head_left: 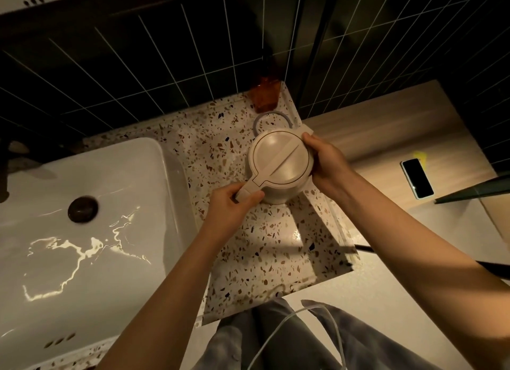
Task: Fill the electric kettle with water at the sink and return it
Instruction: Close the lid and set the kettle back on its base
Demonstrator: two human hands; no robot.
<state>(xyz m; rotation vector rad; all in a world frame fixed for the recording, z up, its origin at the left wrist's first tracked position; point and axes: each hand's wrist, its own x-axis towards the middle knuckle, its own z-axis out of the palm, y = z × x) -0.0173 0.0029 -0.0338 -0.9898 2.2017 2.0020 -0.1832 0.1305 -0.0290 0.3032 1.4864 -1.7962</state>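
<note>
the round cream plastic electric kettle point(280, 164), lid closed, stood on the speckled terrazzo table point(276, 237) just right of the white glazed rectangular sink point(91, 204). left hand point(230, 206) had its fingers clamped on the flat handle; right hand point(325, 162) fingers were wrapped against the smooth body. risk noted: the wet-looking, glossy table could let the kettle slide, and a grey looped cord point(271, 117) behind it might snag on lifting. whether it held water could not be told.
</note>
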